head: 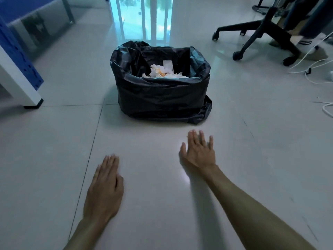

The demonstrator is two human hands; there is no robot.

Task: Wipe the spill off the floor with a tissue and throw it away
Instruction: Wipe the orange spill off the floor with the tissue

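A bin lined with a black bag (162,100) stands on the pale tiled floor (147,150) ahead of me. Crumpled white tissues (163,71), some stained orange, lie inside it. My left hand (105,184) is held flat, palm down, low over the floor, fingers together and holding nothing. My right hand (199,152) is stretched further forward, palm down with fingers slightly apart, also holding nothing, a short way in front of the bin. No spill shows on the tiles between my hands.
An office chair base with castors (259,35) and a seated person's feet (306,46) are at the back right. White cables (313,69) trail on the floor there. A blue and white desk leg (19,78) stands at the left. A glass door (142,17) is behind the bin.
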